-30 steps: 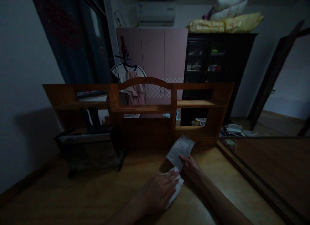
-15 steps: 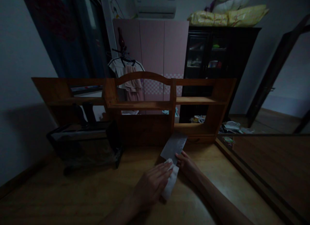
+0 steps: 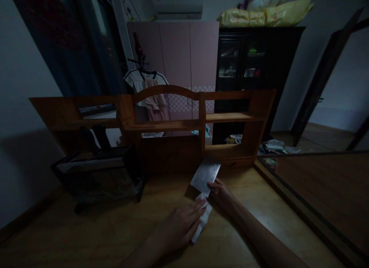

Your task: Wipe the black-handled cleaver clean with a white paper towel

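My left hand [image 3: 178, 225] lies flat on the wooden desk top [image 3: 115, 229], its fingers stretched out and pressing a white cloth or tissue [image 3: 202, 218] onto the wood. Just beyond it, my right hand [image 3: 220, 193] pinches the lower corner of a grey, silvery flat sheet [image 3: 205, 174], lifting it so it leans up toward the shelf unit. The sheet's lower edge nearly touches the white cloth. The room is very dim.
A wooden shelf unit [image 3: 170, 124] with an arched top stands along the desk's back edge. A dark wire-frame rack [image 3: 98, 172] sits at the left. A raised wooden edge [image 3: 288, 195] borders the desk on the right. Wardrobes, hanging clothes and a dark cabinet stand behind.
My left hand with the white cloth has slid slightly left and toward me. The grey sheet stands a little more upright. The camera view has shifted.
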Motion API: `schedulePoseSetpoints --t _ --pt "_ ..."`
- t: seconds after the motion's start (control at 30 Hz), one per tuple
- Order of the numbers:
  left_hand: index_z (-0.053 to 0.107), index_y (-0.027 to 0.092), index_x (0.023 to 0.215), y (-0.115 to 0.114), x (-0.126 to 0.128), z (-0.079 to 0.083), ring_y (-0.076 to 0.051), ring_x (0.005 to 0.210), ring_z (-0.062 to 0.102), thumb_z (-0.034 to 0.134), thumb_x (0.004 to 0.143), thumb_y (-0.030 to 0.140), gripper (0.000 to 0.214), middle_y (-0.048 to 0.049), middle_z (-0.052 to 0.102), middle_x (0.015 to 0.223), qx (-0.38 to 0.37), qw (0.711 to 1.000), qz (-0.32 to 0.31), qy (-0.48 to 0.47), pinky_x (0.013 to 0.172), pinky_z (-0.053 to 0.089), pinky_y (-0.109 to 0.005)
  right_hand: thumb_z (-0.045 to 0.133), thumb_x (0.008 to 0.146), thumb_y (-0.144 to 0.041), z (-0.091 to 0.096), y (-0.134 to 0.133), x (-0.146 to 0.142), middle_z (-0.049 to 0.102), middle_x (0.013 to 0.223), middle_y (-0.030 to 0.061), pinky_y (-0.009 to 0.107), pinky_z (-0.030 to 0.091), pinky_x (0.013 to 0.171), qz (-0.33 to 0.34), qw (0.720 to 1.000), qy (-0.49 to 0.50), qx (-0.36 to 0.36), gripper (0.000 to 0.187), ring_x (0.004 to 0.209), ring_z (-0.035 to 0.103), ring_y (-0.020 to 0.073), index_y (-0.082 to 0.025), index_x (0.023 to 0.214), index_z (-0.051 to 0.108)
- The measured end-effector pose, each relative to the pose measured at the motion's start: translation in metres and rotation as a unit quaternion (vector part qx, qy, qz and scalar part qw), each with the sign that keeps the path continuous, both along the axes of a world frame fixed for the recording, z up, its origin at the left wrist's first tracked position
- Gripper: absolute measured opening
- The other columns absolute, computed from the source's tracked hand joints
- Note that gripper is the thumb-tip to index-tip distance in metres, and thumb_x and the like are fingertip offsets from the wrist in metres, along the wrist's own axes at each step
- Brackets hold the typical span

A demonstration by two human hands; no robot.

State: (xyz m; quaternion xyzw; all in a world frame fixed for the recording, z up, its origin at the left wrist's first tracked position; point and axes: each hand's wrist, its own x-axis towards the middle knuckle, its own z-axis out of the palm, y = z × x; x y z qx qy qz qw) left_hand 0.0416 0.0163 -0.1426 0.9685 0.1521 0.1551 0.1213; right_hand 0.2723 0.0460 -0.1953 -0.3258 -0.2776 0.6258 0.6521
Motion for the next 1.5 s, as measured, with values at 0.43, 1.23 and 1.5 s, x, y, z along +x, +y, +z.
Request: schedulePoseSetpoints --t 0.43,1.23,1.5 --pt "0.056 0.019 0.13 0.0 -0.004 -0.01 -0.018 0.123 0.056 0.042 0.096 0.016 0.037 -0.0062 0.059 0.134 0.078 0.987 -0.011 -0.138 0.102 0.048 -0.032 0.072 0.076 -0.015 -0.002 -0.001 0.002 0.073 0.091 0.0038 0.026 0.053 0.066 0.007 1.0 -0.017 0.022 0.026 0.072 0.067 0.0152 -0.018 0.102 0.067" --pt "0.072 0.022 0.11 0.002 -0.007 -0.006 -0.02 0.11 0.065 0.046 0.097 0.024 0.029 -0.0046 0.07 0.117 -0.05 0.994 -0.032 -0.091 0.098 0.049 -0.031 0.073 0.073 -0.012 -0.001 -0.002 0.002 0.073 0.085 -0.0009 0.019 0.055 0.061 -0.004 1.0 -0.006 0.029 0.026 0.066 0.067 0.0107 -0.022 0.096 0.066" --pt "0.045 0.028 0.141 0.008 0.004 -0.012 -0.019 0.139 0.037 0.044 0.098 0.025 0.043 -0.0012 0.04 0.15 -0.101 0.981 0.057 -0.158 0.115 0.033 -0.04 0.071 0.076 -0.016 -0.002 -0.001 0.001 0.074 0.088 0.002 0.027 0.055 0.063 0.011 1.0 -0.018 0.021 0.029 0.069 0.068 0.0156 -0.023 0.103 0.064"
